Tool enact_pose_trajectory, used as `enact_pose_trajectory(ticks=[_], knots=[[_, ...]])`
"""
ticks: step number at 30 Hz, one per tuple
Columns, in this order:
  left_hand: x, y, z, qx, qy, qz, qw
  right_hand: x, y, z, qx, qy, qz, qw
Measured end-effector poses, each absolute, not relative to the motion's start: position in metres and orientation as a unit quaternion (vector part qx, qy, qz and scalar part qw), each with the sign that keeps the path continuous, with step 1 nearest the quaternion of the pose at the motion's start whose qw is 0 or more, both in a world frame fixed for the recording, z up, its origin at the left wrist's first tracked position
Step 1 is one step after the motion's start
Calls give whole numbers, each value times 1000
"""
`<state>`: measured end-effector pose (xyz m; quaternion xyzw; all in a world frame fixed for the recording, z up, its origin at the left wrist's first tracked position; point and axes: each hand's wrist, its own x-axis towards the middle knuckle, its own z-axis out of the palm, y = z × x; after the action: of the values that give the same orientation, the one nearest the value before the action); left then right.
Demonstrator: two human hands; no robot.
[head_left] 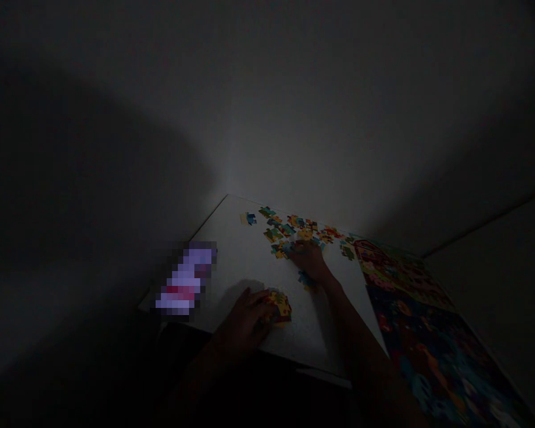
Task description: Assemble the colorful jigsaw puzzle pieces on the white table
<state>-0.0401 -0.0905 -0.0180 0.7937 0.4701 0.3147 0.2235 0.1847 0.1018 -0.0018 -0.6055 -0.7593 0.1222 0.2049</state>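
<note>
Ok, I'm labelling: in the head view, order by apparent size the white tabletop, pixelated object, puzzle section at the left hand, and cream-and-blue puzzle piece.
White tabletop
Pixelated object
Puzzle section, partly covered by the left hand
Cream-and-blue puzzle piece

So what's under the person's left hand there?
Yellow-and-red jigsaw pieces stick out past the fingertips of the left hand, over the white tabletop. The hand covers whatever else is beneath it, so I can't tell how far the pieces extend.
</note>
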Motion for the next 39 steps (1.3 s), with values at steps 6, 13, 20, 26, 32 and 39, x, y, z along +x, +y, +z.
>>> enact_pose_trajectory(ticks=[6,13,20,26,32,39], knots=[[-41,-90,-22,790,472,325,217,167,93,-3,-631,-744,117,186],[-44,-91,-22,802,466,317,198,213,101,1,-614,-715,211,261],[-42,-90,-23,805,469,308,190,199,87,7,-595,-681,284,319],[-41,-92,-25,805,479,297,188,119,79,-5,-437,-806,198,347],[-33,-92,-21,804,488,305,148,180,102,-3,-611,-729,124,283],[-34,-90,-14,797,497,293,179,221,105,0,-579,-780,168,167]])
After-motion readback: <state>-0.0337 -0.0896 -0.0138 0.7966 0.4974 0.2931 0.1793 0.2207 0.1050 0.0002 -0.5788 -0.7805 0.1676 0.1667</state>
